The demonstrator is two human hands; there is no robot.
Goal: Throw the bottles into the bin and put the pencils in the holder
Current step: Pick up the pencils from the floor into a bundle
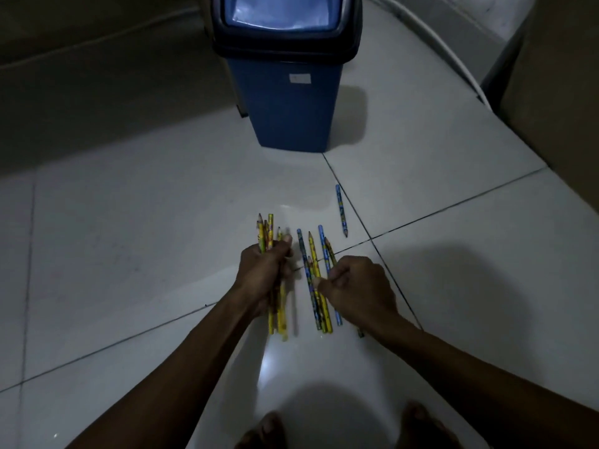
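Observation:
My left hand (pixel 264 273) is closed around a bunch of yellow and patterned pencils (pixel 269 231), their tips pointing away from me. Right of it my right hand (pixel 355 285) pinches into a second group of blue and yellow pencils (pixel 313 254) that lie side by side on the white floor tiles. One blue pencil (pixel 341 210) lies alone farther out to the right. A blue bin (pixel 293 89) with a dark swing lid stands upright beyond the pencils. No bottle and no holder is in view.
The floor is glossy white tile (pixel 129 238) with dark grout lines. A brown cardboard-like surface (pixel 557 92) rises at the right. A white cable or pipe (pixel 450 50) runs along the floor behind the bin. My bare feet (pixel 269 429) show at the bottom edge.

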